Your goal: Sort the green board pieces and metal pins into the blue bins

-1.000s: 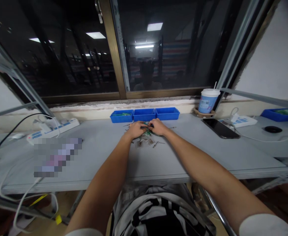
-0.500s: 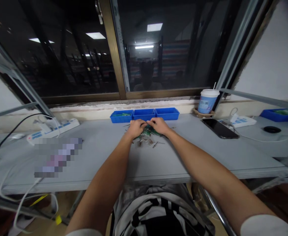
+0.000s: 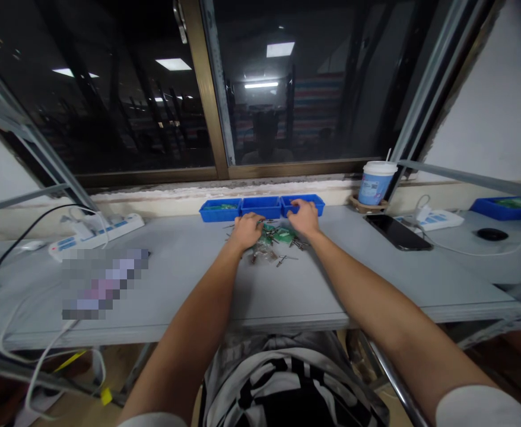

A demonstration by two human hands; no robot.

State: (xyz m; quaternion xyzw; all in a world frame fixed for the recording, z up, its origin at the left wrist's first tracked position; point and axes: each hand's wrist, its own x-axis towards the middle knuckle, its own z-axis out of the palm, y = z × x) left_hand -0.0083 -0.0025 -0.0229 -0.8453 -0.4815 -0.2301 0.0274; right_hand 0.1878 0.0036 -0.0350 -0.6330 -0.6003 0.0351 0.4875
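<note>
My left hand (image 3: 246, 231) rests at the left side of a small pile, its fingers curled in. A thin dark metal piece (image 3: 268, 221) shows by its fingertips; whether it is gripped is unclear. My right hand (image 3: 304, 219) is at the front of the right blue tray (image 3: 317, 204), fingers bent and drawn together. Whatever its fingertips hold is too small to make out. Between the hands lie green pieces (image 3: 283, 235), small metal parts with thin pins (image 3: 282, 260), and clear plastic bags (image 3: 266, 255) with brownish contents.
The middle blue tray (image 3: 260, 207) and the left blue tray (image 3: 220, 209), with green items inside, stand in the same row. On the right are a lidded cup (image 3: 376, 185), a black phone (image 3: 396, 232) and a power strip (image 3: 441, 220). Another power strip (image 3: 95, 237) with cables lies left.
My right hand has moved right and away from my left hand, up to the right tray. My left hand has stayed nearly still. More of the green pieces now shows between them.
</note>
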